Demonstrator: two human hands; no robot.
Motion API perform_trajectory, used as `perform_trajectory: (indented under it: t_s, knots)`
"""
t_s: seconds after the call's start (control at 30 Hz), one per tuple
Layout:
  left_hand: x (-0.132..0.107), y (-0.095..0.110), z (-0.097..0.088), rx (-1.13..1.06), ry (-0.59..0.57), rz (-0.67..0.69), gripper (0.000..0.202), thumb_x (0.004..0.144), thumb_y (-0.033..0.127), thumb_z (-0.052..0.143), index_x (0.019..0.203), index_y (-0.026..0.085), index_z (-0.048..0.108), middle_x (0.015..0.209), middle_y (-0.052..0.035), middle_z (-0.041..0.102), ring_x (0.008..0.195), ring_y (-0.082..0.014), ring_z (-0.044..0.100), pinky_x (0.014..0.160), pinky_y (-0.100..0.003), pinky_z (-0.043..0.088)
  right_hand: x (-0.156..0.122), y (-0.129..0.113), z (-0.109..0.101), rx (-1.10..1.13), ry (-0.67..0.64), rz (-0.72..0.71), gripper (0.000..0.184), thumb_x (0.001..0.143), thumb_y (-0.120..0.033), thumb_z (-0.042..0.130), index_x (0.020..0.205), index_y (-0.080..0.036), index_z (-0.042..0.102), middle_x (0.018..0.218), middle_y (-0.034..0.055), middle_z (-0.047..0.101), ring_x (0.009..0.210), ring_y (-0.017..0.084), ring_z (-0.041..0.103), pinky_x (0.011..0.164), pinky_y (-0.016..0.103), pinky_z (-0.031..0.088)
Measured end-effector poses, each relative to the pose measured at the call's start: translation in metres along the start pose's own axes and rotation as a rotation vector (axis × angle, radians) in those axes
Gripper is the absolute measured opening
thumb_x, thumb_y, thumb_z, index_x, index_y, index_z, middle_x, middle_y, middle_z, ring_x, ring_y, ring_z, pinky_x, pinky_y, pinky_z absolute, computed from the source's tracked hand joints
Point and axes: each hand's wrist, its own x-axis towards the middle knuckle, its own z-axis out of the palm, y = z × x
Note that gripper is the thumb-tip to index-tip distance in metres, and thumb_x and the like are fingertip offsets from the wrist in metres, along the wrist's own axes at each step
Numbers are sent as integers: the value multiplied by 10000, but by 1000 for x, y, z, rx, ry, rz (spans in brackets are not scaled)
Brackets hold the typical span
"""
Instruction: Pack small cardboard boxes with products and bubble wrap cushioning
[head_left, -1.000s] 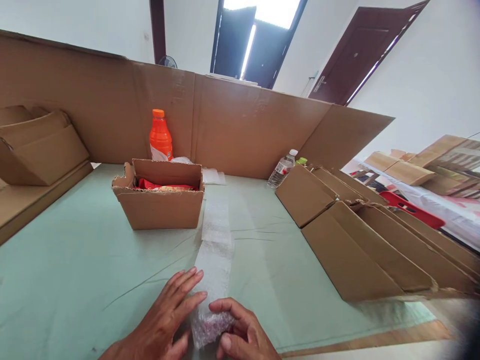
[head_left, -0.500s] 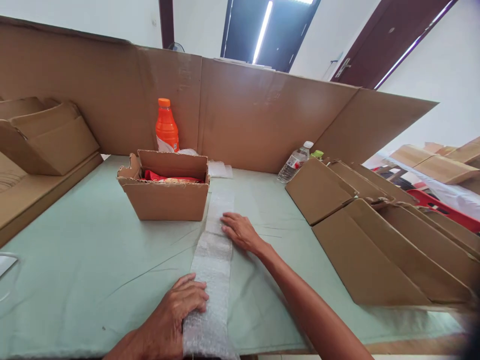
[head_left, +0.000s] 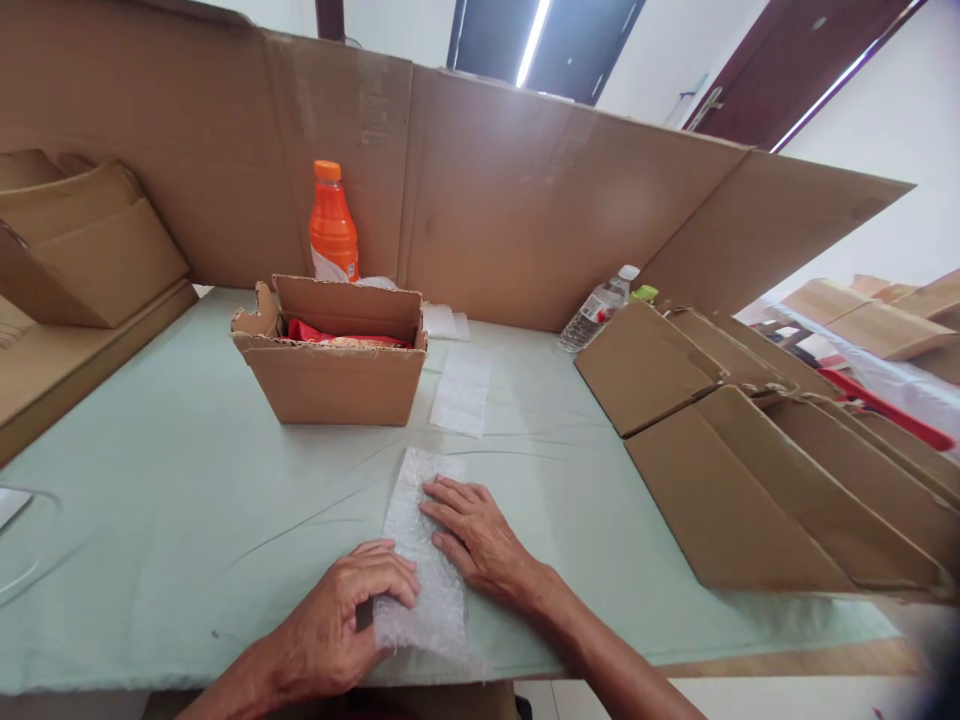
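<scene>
A short sheet of bubble wrap (head_left: 420, 540) lies near the table's front edge. My left hand (head_left: 341, 615) is curled over its near left corner, fingers pinching the wrap. My right hand (head_left: 472, 535) lies flat on the sheet's right side, fingers stretched out and pressing it down. A second piece of bubble wrap (head_left: 461, 392) lies apart from it, farther back beside an open cardboard box (head_left: 330, 385) that holds red packets.
An orange drink bottle (head_left: 332, 225) stands behind the box against a tall cardboard wall (head_left: 525, 210). A clear water bottle (head_left: 600, 305) lies at the right. Flat folded cartons (head_left: 750, 470) are stacked along the right; more cardboard (head_left: 82, 250) sits at the left.
The long strip has parted into two pieces. My right hand came back from the far part and now presses the near piece; my left hand has kept hold of the near end.
</scene>
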Motion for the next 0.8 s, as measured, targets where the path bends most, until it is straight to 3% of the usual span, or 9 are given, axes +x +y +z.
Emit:
perform_trajectory:
  t_s: [0.07, 0.13, 0.2, 0.27, 0.33, 0.43, 0.57, 0.7, 0.8]
  knots:
    - [6, 8, -7, 36, 22, -91, 145, 784, 170, 499, 806, 207, 638, 836, -24, 709, 822, -180, 642, 848, -319, 470, 1, 7, 3, 63, 90, -2, 363, 928, -217, 541, 1277, -201, 640, 1414, 118, 601, 1353, 276, 513, 1079, 511, 425]
    - [14, 12, -14, 132, 40, -227, 184, 837, 193, 466, 699, 196, 587, 712, -1, 624, 681, -148, 551, 637, -264, 393, -3, 15, -1, 137, 231, 43, 317, 937, -235, 535, 1226, -224, 666, 1340, 105, 657, 1276, 260, 584, 1060, 490, 460]
    - [24, 11, -20, 208, 54, -333, 182, 852, 218, 469, 708, 195, 579, 676, 21, 573, 632, -136, 491, 584, -258, 330, -13, 17, -10, 179, 408, 154, 276, 956, -244, 523, 1188, -247, 674, 1257, 84, 702, 1190, 243, 640, 1017, 458, 502]
    - [32, 7, -24, 226, 66, -373, 158, 832, 205, 481, 877, 201, 632, 717, 30, 593, 652, -140, 502, 599, -254, 334, -27, 9, -19, 163, 579, 241, 260, 970, -221, 512, 1180, -261, 661, 1189, 67, 722, 1124, 223, 664, 969, 414, 530]
    - [39, 2, -24, 237, 71, -376, 347, 820, 194, 489, 1142, 215, 618, 753, 33, 614, 682, -152, 534, 626, -253, 360, -41, -6, -22, 93, 675, 210, 278, 961, -170, 522, 1195, -269, 635, 1150, 56, 724, 1091, 210, 664, 942, 385, 530]
    - [46, -4, -21, 306, 39, -379, 539, 838, 217, 502, 1377, 217, 502, 715, 42, 606, 661, -166, 557, 628, -260, 386, -51, -31, -12, -11, 556, 49, 346, 912, -135, 571, 1236, -255, 591, 1192, 71, 702, 1123, 230, 632, 954, 405, 497]
    - [46, -12, -15, 502, 48, -348, 583, 854, 211, 529, 1433, 201, 464, 806, 0, 684, 742, -200, 644, 696, -295, 464, -40, -43, 16, -102, 269, 9, 450, 837, -211, 661, 1276, -182, 568, 1322, 142, 630, 1173, 310, 580, 947, 483, 457]
    - [27, -16, -12, 677, 329, -94, 545, 896, 290, 564, 1420, 182, 460, 1169, -120, 684, 1025, -267, 652, 890, -401, 506, -28, -36, 32, -129, 290, 12, 253, 913, -90, 523, 1119, -186, 632, 1178, 100, 707, 1056, 259, 618, 880, 436, 440]
    - [8, -11, -8, 644, 302, 111, 497, 902, 240, 558, 1391, 201, 483, 1230, -115, 670, 1108, -262, 618, 954, -414, 495, -27, -33, 31, -3, 348, 54, 226, 953, -100, 478, 1072, -190, 648, 1028, 70, 742, 929, 219, 641, 816, 387, 449]
